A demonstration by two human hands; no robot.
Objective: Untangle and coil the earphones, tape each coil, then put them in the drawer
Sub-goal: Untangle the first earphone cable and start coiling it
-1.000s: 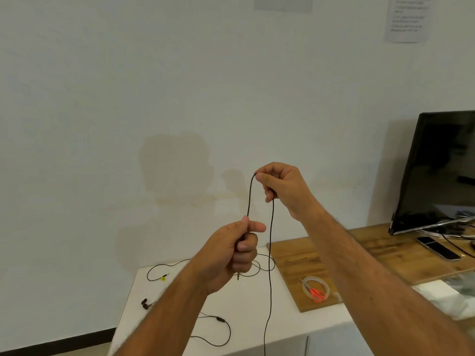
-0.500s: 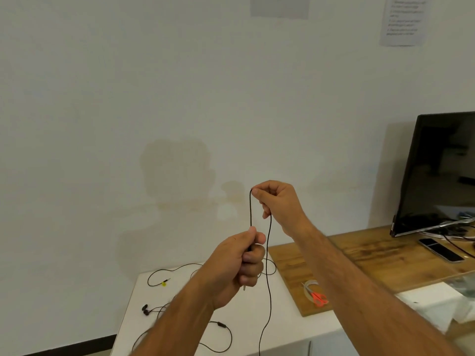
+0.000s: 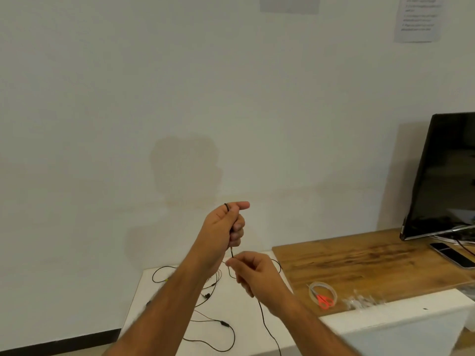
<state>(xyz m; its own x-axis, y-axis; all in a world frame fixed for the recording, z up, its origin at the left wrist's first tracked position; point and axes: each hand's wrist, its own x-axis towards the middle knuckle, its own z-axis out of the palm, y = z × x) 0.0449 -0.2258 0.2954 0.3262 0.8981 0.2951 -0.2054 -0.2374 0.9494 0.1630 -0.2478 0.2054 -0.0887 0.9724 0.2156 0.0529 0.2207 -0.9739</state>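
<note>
From the head camera, your left hand [image 3: 226,228] was raised in front of the wall, fingers curled around a small coil of the black earphone cord [image 3: 267,322], whose loop showed at the top of the fist. Your right hand [image 3: 253,272] sat just below it, thumb and forefinger pinching the same cord. From that pinch the free length hung almost straight down, past the front edge of the white table [image 3: 259,337]. So the next turn likely ran upward, right hand carrying cord to the left. More earphones [image 3: 223,323] lay loose on the table beneath, with the tape roll [image 3: 322,291] and scissors [image 3: 324,301] to the right.
</note>
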